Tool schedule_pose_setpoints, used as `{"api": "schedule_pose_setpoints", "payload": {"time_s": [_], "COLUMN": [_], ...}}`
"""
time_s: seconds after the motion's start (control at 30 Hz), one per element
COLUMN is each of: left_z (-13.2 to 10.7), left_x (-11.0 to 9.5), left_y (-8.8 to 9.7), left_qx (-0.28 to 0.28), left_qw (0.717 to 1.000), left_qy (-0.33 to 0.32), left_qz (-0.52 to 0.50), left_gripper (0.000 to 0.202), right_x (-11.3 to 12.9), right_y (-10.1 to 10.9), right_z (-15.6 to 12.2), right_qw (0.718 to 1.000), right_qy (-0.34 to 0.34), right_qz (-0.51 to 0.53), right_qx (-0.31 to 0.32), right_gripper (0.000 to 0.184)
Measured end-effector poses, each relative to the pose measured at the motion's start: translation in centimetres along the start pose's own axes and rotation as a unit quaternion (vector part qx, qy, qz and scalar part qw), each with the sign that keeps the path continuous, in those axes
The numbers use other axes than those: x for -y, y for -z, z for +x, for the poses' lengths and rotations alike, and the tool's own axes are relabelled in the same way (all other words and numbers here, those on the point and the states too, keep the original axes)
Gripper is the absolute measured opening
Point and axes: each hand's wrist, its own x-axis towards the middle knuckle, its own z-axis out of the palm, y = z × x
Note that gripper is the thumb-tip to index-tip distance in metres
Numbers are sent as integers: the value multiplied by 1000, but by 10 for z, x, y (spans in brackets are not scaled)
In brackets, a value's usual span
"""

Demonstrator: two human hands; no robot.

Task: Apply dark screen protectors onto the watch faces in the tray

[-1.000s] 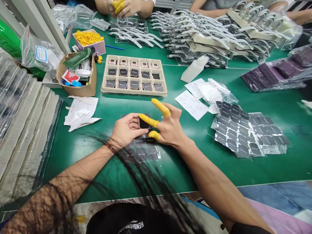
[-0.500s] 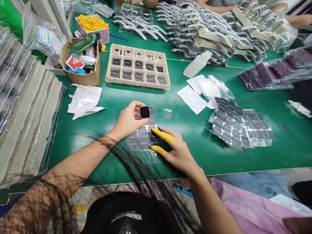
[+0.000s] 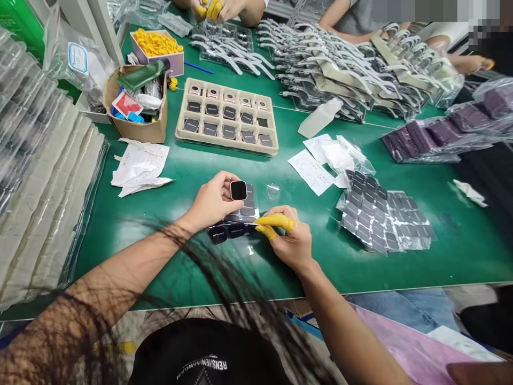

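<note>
Between the thumb and fingers of my left hand is a watch case with a black screen and a pinkish-gold rim, screen facing up. Below it lies a sheet of dark square stickers on clear backing, its near part bent upward. My right hand, with yellow finger cots on thumb and forefinger, pinches the right edge of this sheet. A small clear film piece lies on the table right of the watch case. Farther back, a beige tray holds several watch cases, many covered with dark stickers.
More sticker sheets lie at the right, near papers and a white bottle. Left stand a cardboard box, crumpled paper and stacked trays. Watch straps pile up at the back, where other people's hands work.
My right thumb and forefinger have closed on the sticker sheet's edge, and its near part has lifted and bent. My left hand still holds the watch case. The view has shifted slightly.
</note>
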Motion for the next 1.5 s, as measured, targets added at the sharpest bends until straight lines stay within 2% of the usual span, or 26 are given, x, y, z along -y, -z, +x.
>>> {"api": "schedule_pose_setpoints", "payload": {"time_s": [0.1, 0.17, 0.23, 0.33, 0.4, 0.5, 0.6, 0.77, 1.0, 1.4, 1.5], "left_z": [0, -2, -3, -5, -5, -5, -5, -6, -6, -6, -6], "left_x": [-1, -3, -4, -5, -4, -3, -1, 0, 0, 2, 3], "left_y": [1, 0, -1, -2, -3, -4, -5, -5, -6, -5, -5], "left_qx": [-2, -2, 3, 7, 7, 6, 1, 8, -1, 0, 0], "left_qw": [1000, 1000, 1000, 1000, 1000, 999, 997, 994, 994, 994, 994], "left_qy": [0, 1, 0, -3, -6, -15, -20, -15, -15, -26, -24], "left_qz": [-10, -15, -17, -14, -2, 38, 69, 106, 106, 109, 110], "left_gripper": [47, 46, 46, 49, 52, 54, 54, 57, 53, 52, 52], "right_x": [12, 18, 21, 17, 13, 9, 9, 10, 8, 7, 5], "right_y": [16, 26, 28, 15, 1, -15, -20, -16, -19, -21, -24], "right_z": [11, 29, 52, 85, 96, 94, 86, 86, 83, 81, 78], "right_qw": [995, 968, 923, 890, 870, 834, 816, 810, 824, 826, 838], "right_qy": [10, -49, -149, -300, -368, -416, -432, -436, -425, -423, -410], "right_qz": [96, 245, 354, 338, 325, 357, 379, 389, 372, 369, 357], "right_qx": [-14, -2, 25, 51, 55, 68, 60, 54, 44, 46, 54], "right_gripper": [6, 17, 24, 37, 47, 49, 48, 43, 40, 45, 44]}}
